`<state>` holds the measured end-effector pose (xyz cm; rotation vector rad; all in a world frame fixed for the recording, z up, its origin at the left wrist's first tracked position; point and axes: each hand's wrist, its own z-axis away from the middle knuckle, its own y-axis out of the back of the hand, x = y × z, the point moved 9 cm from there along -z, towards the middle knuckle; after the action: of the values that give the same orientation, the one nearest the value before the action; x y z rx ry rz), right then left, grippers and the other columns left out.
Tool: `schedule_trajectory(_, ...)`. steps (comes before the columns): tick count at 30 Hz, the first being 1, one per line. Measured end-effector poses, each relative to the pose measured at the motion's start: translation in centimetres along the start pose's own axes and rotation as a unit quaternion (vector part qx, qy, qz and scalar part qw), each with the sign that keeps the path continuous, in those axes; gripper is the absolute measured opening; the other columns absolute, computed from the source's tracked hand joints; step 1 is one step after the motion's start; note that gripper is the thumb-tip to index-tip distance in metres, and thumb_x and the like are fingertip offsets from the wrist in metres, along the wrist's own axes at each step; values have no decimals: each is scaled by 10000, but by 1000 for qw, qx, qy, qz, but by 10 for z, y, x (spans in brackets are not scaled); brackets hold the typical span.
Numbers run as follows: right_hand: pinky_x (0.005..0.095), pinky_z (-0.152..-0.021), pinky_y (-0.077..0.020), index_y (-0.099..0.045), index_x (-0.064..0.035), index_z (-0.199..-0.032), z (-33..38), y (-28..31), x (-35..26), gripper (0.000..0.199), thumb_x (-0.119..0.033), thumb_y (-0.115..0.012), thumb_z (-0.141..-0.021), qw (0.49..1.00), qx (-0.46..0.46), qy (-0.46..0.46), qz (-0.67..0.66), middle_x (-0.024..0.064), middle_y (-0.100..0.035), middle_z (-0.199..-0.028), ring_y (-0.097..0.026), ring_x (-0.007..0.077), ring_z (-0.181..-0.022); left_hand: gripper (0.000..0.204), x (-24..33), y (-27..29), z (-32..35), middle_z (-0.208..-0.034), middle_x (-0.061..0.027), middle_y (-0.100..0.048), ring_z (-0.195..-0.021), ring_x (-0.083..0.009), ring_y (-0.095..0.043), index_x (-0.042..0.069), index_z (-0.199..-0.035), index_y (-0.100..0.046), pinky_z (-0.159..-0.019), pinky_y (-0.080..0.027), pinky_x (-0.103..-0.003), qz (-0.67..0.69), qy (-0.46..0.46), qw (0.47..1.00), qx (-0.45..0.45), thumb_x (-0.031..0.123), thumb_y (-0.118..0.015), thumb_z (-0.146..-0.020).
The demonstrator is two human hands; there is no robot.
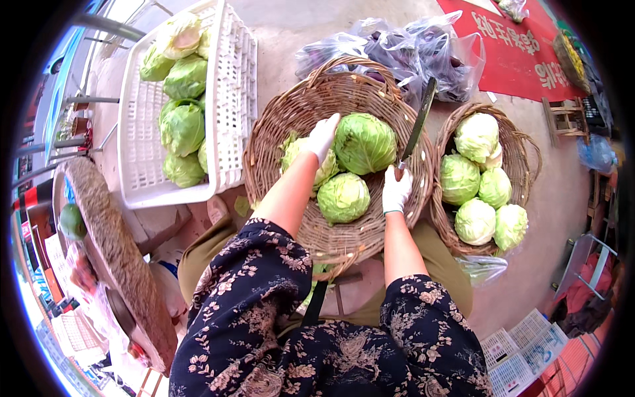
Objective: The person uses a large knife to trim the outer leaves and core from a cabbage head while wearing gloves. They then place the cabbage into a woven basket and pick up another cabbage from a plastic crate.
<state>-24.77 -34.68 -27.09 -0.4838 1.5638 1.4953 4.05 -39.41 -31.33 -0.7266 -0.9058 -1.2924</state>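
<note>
A brown wicker basket [284,126] stands before me, between my knees, with three green cabbages in it. My left hand [323,137], in a white glove, reaches over the basket with its fingers stretched out beside the largest cabbage [365,143]. Whether it touches that cabbage I cannot tell. Below it a paler cabbage [343,197] lies nearest me, and another cabbage [317,173] is partly hidden by my left forearm. My gloved right hand [397,190] is closed around the handle of a long knife [418,126], its dark blade pointing up and away over the basket's right side.
A white plastic crate [233,99] with several cabbages stands at the left. To the right, a smaller wicker basket [520,132] holds several pale cabbages. Clear bags of dark purple produce [403,49] lie beyond the middle basket. A stone-like slab [116,245] stands at lower left.
</note>
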Motion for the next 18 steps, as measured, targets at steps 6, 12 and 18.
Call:
schedule_trajectory(6, 274, -703, -451, -603, -3, -978, -25, -45, 26, 228, -174, -683, -852, 967, -105, -58, -224, 13, -588, -892, -520, 118, -746, 907, -24, -44, -45, -1363, -264, -459, -1265, -357, -452, -73, -1360, -408, -1043, -334, -406, -93, 171, 978, -69, 667, -450, -836)
schedule_trajectory(12, 237, -644, -430, -602, -22, -902, -8, -17, -30, 132, -146, -632, -864, 953, -72, -84, -283, -18, -574, -790, -497, 77, -686, 523, 15, -20, 16, -1265, -139, -486, -1167, -255, -462, 32, -1255, -475, -999, -355, -365, 95, 88, 991, -21, 408, -520, -895)
schedule_trajectory(18, 313, -744, -456, -507, -24, -718, 37, 15, -190, 227, -218, -499, -835, 793, -191, -31, -578, 204, -662, -971, -583, 185, -800, 697, 101, 71, 194, -1442, -101, -402, -1307, -237, -406, 91, -1425, -340, -1084, -332, -407, 400, -140, 905, -31, 552, -474, -919)
